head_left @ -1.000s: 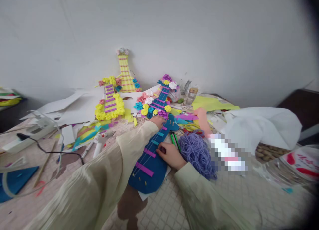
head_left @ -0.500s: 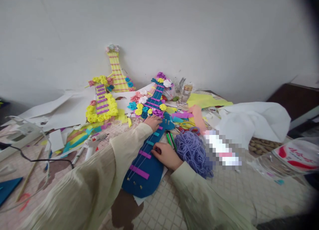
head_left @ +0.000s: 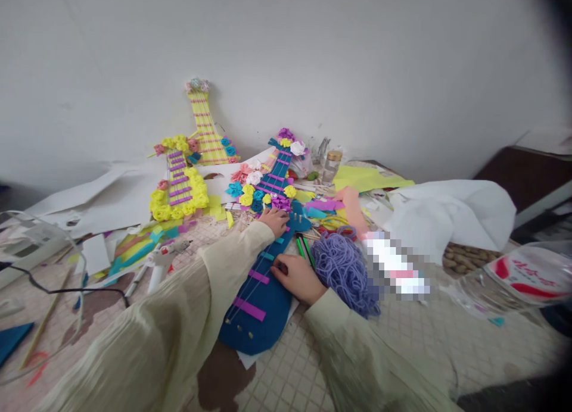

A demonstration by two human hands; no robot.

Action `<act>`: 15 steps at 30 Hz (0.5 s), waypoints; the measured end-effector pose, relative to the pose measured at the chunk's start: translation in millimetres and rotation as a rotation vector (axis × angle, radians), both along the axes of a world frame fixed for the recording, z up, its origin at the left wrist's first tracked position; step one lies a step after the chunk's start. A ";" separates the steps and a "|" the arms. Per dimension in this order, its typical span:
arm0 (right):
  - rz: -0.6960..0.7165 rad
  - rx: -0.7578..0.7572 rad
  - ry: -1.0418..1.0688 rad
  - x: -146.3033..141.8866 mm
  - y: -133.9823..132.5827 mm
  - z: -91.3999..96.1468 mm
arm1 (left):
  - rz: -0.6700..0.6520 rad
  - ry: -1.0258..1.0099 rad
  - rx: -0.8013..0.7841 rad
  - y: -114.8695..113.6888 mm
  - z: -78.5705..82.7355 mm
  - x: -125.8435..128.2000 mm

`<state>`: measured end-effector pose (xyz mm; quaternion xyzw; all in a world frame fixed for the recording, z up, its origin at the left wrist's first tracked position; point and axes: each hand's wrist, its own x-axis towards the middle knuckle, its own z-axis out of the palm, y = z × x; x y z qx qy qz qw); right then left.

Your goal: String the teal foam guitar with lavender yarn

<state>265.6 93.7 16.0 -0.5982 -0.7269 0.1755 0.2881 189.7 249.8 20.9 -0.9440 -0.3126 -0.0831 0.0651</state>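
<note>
A dark blue paper guitar [head_left: 273, 314] with purple and light blue cross strips lies on the table in front of me. Thin pale strings run up its body from small pegs near the lower end. Across the upper neck rests my left hand [head_left: 275, 220], fingers stretched out and apart. Lower down, over the right side of the body, my right hand [head_left: 300, 278] is closed, thumb and index fingertips together beside the strings. Anything thin in that pinch is too small to make out. Against the right hand's far side lies a tangle of purple yarn [head_left: 344, 272].
Flower-trimmed paper guitars, one blue [head_left: 276, 172], one yellow-edged [head_left: 179, 183], one tall yellow [head_left: 208, 129], stand along the wall. A glue gun [head_left: 161, 257] and cables lie left. Green-edged pens [head_left: 304, 249], paper scraps, a glass jar [head_left: 331, 167] and a plastic bottle [head_left: 513, 278] are rightward.
The view has shifted slightly, moving the background a little left. Both hands keep nearly the same places on the blue guitar.
</note>
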 end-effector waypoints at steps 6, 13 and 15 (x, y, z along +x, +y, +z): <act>-0.193 0.024 -0.021 9.1 5.9 1.1 | 0.001 -0.008 0.005 -1.9 -2.0 -1.7; -0.290 0.038 -0.070 10.0 15.5 -2.5 | 0.004 -0.033 -0.010 -6.7 -3.9 -1.7; -0.310 0.038 -0.086 8.8 18.1 -3.3 | 0.006 -0.041 -0.015 -7.2 -5.0 -1.8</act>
